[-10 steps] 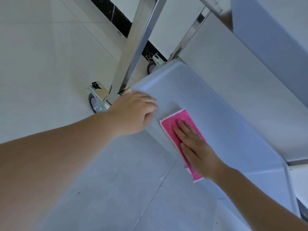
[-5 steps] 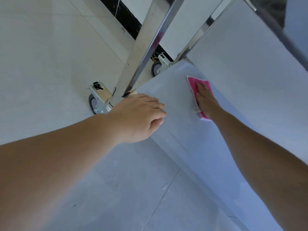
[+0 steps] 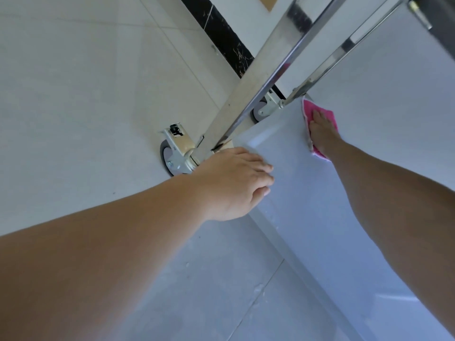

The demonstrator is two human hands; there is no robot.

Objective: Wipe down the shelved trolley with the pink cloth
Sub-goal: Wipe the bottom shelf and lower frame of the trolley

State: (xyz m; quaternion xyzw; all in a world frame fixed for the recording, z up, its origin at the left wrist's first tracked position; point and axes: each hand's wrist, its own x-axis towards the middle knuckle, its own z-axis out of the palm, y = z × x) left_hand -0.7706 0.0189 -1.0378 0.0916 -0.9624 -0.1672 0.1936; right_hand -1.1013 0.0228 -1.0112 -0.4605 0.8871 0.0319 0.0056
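The tiled floor [image 3: 73, 94] took up most of the view, pale with a black strip up at 12 o'clock. Then the trolley [image 3: 307, 217], its bottom shelf running from centre out to 5 o'clock, shiny steel posts [image 3: 261, 77] slanting up toward 1 o'clock. The left hand [image 3: 234, 183] sat dead centre on the shelf's near corner, fingers loosely curled over the edge. The right hand [image 3: 322, 134] was out at 2 o'clock, fingers flat, pressing the pink cloth [image 3: 309, 112] into the shelf's far corner. Two caster wheels [image 3: 172, 156] sat by the post bases.
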